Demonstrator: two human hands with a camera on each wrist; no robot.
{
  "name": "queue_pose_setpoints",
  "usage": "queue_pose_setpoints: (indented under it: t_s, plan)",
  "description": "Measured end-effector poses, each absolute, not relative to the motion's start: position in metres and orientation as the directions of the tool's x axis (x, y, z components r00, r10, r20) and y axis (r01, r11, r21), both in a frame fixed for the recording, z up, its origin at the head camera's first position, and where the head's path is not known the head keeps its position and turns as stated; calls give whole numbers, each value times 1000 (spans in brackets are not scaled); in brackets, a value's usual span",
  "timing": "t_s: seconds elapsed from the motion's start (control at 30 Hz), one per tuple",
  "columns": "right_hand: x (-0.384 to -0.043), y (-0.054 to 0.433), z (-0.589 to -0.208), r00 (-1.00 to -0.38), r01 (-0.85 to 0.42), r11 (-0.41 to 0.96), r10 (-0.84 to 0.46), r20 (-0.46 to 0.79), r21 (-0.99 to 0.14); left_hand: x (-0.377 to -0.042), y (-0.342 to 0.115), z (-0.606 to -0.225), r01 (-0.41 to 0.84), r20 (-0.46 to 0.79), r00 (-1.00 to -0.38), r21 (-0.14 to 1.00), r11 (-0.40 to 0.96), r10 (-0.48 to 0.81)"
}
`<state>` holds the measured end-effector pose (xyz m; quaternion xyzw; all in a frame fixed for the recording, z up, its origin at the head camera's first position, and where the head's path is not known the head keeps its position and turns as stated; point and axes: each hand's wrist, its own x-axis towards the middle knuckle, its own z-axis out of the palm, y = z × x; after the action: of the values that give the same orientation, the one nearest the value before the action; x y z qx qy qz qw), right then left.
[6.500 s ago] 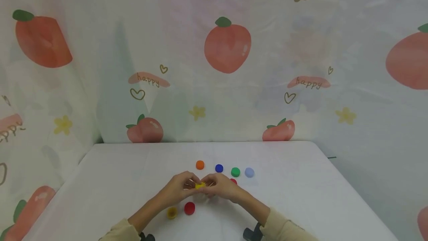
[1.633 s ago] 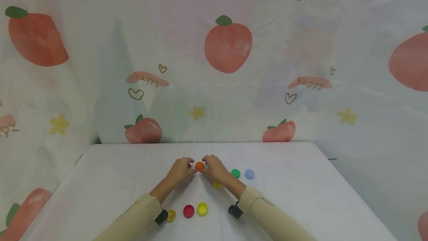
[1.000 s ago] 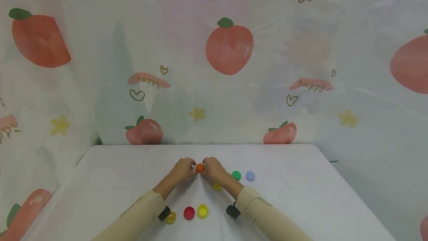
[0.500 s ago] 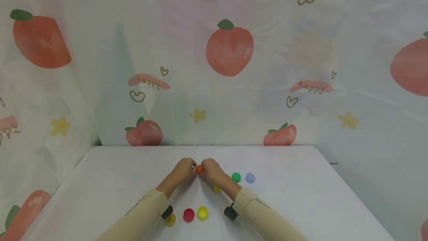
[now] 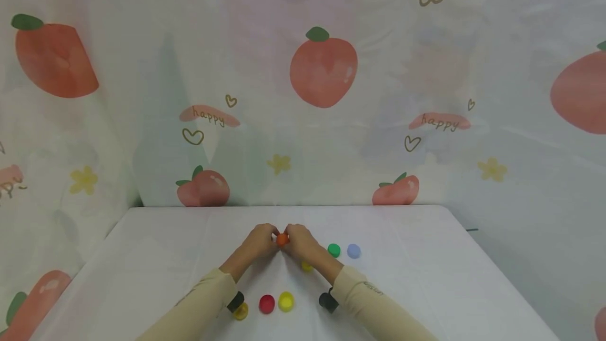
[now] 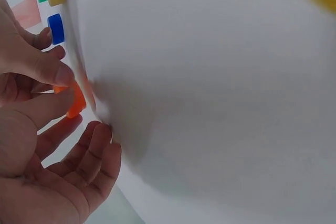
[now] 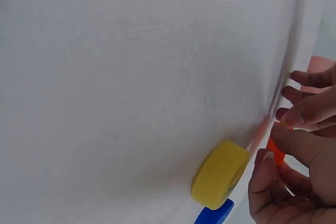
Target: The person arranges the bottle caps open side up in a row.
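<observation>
Orange, small and round, a plastic-looking tub (image 5: 282, 240) is pinched between the fingers of a person's left hand (image 5: 260, 239) and right hand (image 5: 300, 241) above a white cloth-covered bench (image 5: 165, 246). Both thumbs press on it; the left hand's remaining fingers curl loosely, clear of it. Whether its lid has come loose cannot be told.

The work appears roughly midway. On the wearer's side of the fingers, well apart from them, lie a gold-yellow round piece (image 5: 241, 311), a shallow red disc (image 5: 267, 304) and a bright yellow shallow cup (image 5: 286, 301), probably lids already set aside. The bright yellow one shows a pale hollow; no contents can be made out.

To the right of the fingers, a green round tub (image 5: 333, 250), a pale-blue round tub (image 5: 353, 251) and, closer in, a dark-blue short cylinder (image 6: 56, 29) sit ungripped, apparently left for later. Near the right hand's fingers stands a chunky yellow tub (image 7: 220, 174), its contents out of sight.
</observation>
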<state>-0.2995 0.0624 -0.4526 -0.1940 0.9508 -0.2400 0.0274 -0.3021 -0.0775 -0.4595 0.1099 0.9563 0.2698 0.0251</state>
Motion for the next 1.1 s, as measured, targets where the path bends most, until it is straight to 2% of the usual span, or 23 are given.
queue_pose_setpoints:
  t_s: [0.33,0.57,0.83,1.1]
  plan:
    - [-294,63,-450,-931,-319,802,-364,10,-504,-296,-81,-460,180,-7,-977,508,842,214]
    - [-285,69,-444,-918,-363,787,-394,46,-499,-292,-86,-460,270,37,-956,510,817,293]
    - [-271,80,-441,-903,-401,773,-424,70,-492,-282,-88,-455,363,54,-912,570,737,407]
    - [-260,87,-443,-880,-448,729,-463,109,-518,-271,-90,-454,412,101,-889,601,685,446]
